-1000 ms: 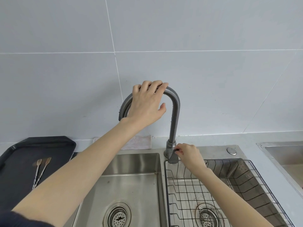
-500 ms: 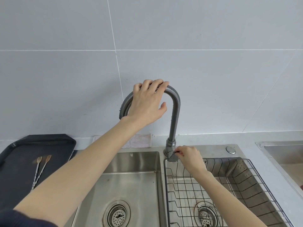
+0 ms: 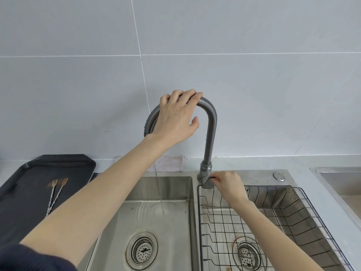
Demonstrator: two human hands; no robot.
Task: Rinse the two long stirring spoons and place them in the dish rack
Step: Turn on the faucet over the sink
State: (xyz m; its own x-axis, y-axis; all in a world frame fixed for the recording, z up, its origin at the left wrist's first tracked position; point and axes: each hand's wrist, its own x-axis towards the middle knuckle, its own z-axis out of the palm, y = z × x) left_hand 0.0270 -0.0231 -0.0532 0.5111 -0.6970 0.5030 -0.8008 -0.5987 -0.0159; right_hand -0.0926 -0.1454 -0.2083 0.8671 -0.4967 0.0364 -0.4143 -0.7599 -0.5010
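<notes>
Two long twisted stirring spoons with forked ends lie side by side on a black tray at the left. My left hand grips the top of the grey arched faucet. My right hand pinches the small handle at the faucet's base. A thin stream of water falls from the spout into the left basin. The black wire dish rack sits in the right basin and holds nothing.
A white cloth lies on the counter behind the left basin. Each basin has a round strainer drain. A round button sits on the sink deck. Another steel basin shows at the far right.
Water has started running from the spout into the left basin. Both hands stay on the faucet, almost unmoved.
</notes>
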